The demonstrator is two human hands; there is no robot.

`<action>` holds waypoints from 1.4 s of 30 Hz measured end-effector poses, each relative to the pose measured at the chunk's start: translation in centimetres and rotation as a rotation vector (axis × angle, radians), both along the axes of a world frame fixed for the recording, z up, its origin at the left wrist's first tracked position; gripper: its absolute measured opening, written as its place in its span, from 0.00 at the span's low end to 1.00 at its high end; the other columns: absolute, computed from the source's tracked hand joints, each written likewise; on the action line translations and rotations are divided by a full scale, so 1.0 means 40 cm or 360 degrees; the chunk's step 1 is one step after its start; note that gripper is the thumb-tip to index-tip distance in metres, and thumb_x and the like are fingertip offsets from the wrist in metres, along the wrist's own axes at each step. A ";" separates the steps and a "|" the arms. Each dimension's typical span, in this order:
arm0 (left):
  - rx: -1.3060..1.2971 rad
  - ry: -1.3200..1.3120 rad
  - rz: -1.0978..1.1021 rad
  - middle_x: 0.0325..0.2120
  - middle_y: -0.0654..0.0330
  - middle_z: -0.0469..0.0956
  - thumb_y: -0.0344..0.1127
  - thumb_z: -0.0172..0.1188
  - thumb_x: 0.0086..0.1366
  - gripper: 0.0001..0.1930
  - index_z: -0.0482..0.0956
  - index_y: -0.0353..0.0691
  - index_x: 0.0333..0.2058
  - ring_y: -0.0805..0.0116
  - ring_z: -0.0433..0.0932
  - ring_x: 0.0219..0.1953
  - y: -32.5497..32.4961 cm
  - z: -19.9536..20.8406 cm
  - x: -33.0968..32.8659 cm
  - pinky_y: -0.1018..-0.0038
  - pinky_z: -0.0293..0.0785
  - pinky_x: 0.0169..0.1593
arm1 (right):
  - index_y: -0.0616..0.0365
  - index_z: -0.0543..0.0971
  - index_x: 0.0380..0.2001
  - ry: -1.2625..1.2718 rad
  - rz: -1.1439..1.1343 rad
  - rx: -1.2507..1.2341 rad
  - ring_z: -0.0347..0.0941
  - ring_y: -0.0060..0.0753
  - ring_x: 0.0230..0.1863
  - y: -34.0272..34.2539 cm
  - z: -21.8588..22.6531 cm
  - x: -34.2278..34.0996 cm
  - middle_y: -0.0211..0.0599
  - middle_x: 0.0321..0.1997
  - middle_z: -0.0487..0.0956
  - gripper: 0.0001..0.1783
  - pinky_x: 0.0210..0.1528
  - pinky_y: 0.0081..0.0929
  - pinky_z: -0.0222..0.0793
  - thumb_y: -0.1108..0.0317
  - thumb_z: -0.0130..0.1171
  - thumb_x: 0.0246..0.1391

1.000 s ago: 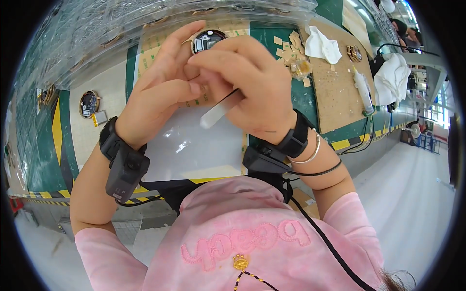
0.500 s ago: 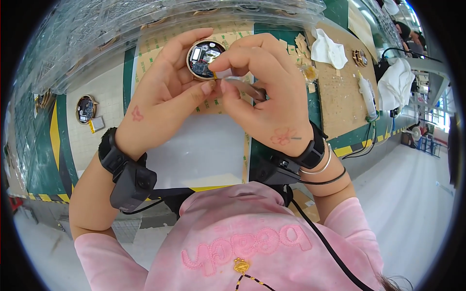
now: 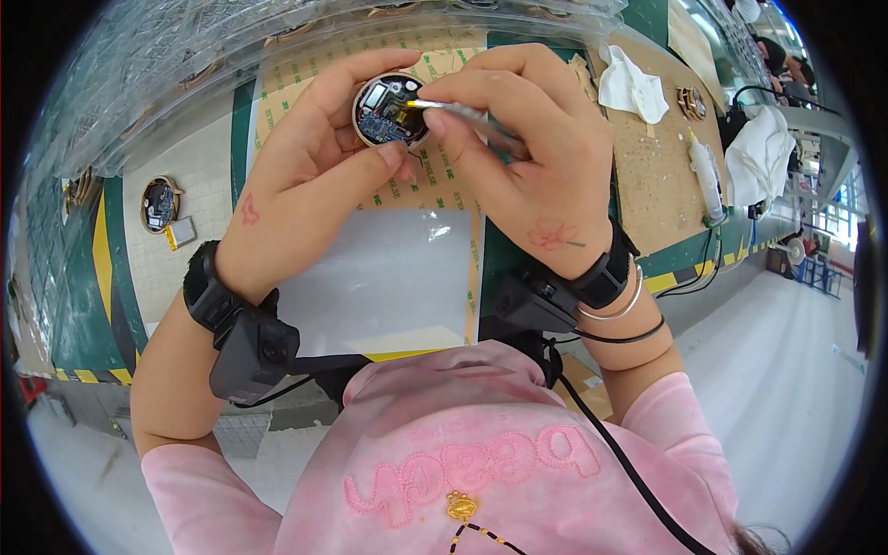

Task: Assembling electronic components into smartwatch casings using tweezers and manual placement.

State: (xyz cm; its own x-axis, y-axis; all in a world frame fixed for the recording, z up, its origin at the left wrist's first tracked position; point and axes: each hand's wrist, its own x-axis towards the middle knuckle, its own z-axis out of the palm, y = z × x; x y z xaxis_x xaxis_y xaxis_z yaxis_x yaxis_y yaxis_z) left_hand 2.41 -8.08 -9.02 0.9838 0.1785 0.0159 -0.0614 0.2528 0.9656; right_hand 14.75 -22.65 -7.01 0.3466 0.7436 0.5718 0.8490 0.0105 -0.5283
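My left hand [image 3: 310,180] is closed round the rim of a round gold watch case [image 3: 359,125], its thumb at the lower edge. The case faces up and shows a dark circuit board [image 3: 377,125] with small white and gold parts. Over its right side, my right hand [image 3: 541,153] pinches a small silver battery [image 3: 433,104] with a yellow end, seen nearly edge-on. A blurred metal tool, apparently tweezers [image 3: 499,134], lies within the same hand. Whether the battery touches the board, I cannot tell.
A second opened watch case [image 3: 160,204] with a silver battery [image 3: 182,233] lies at the left. Clear plastic trays [image 3: 185,83] are stacked at the back. On the right are a crumpled white cloth [image 3: 632,88], gold watch cases [image 3: 690,104] and a white glue tube [image 3: 705,176].
The battery has turned from flatter to edge-on and now reaches over the board. My right hand has shifted slightly up and right. The watch case has tilted a little in my left hand.
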 end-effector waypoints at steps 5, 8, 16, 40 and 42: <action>-0.0036 0.0075 0.0030 0.46 0.62 0.71 0.27 0.45 0.66 0.23 0.59 0.36 0.60 0.79 0.71 0.40 -0.002 0.005 0.001 0.82 0.69 0.43 | 0.61 0.78 0.35 0.0382 -0.0077 -0.0130 0.68 0.18 0.28 -0.006 0.005 -0.010 0.29 0.31 0.76 0.10 0.30 0.14 0.64 0.77 0.62 0.47; 0.0011 0.0150 0.0028 0.45 0.63 0.71 0.28 0.45 0.67 0.21 0.60 0.37 0.59 0.81 0.71 0.36 -0.002 0.010 -0.003 0.83 0.70 0.41 | 0.62 0.77 0.36 0.0539 -0.0099 -0.0169 0.68 0.16 0.28 -0.008 0.006 -0.015 0.28 0.31 0.76 0.09 0.30 0.13 0.64 0.76 0.61 0.49; 0.0091 0.0216 0.0014 0.42 0.64 0.73 0.31 0.43 0.69 0.20 0.62 0.39 0.58 0.82 0.70 0.30 -0.011 0.017 -0.006 0.86 0.69 0.35 | 0.62 0.76 0.38 0.0631 -0.0087 -0.0266 0.69 0.14 0.29 -0.012 0.011 -0.015 0.27 0.31 0.76 0.10 0.30 0.12 0.64 0.75 0.60 0.50; 0.0198 0.0153 0.0071 0.39 0.64 0.74 0.32 0.44 0.69 0.19 0.63 0.37 0.57 0.82 0.72 0.29 -0.011 0.010 -0.002 0.88 0.62 0.28 | 0.59 0.77 0.37 0.0804 -0.0023 -0.0133 0.76 0.30 0.27 -0.011 0.018 -0.027 0.40 0.30 0.77 0.11 0.28 0.20 0.69 0.74 0.61 0.48; 0.0184 0.0183 0.0068 0.39 0.65 0.74 0.32 0.44 0.69 0.19 0.63 0.37 0.58 0.83 0.71 0.29 -0.011 0.010 -0.003 0.88 0.62 0.28 | 0.55 0.75 0.47 0.1157 0.0032 -0.0332 0.77 0.28 0.36 -0.019 0.028 -0.030 0.40 0.41 0.78 0.19 0.32 0.13 0.68 0.75 0.62 0.51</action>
State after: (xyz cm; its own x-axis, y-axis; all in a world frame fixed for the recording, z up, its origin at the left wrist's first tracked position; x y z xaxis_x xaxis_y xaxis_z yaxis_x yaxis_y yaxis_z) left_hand 2.28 -8.54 -8.64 0.9719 0.2235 -0.0734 0.0428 0.1389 0.9894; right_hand 13.56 -23.39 -5.87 0.5677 0.8216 0.0514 0.2869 -0.1390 -0.9478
